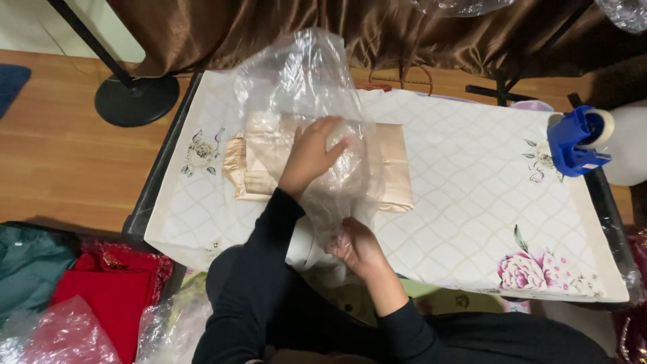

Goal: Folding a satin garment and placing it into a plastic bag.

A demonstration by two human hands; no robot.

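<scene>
Head view, read left to right. Beside the worktop (472, 202), at lower left, lie one folded red cloth (111, 296), one dark green cloth (30, 266) and crumpled clear wrapping (64, 334); one round black stand base (137, 100) rests on the wooden floor (54, 155). The worktop carries one white cover printed with roses and a lattice. On it lies one folded beige satin cloth (394, 168), rectangular and glossy, partly sheathed in one clear plastic bag (303, 74) whose loose, wrinkled end stands up behind. The left hand (311, 158), black-sleeved, rests flat on the cloth inside the bag, fingers (337, 145) slightly spread. The right hand (357, 248) pinches the bag's gathered mouth at the worktop's near edge, fingers pressed together on the film. At far right, one blue tape dispenser (574, 140) sits at the worktop's edge.
</scene>
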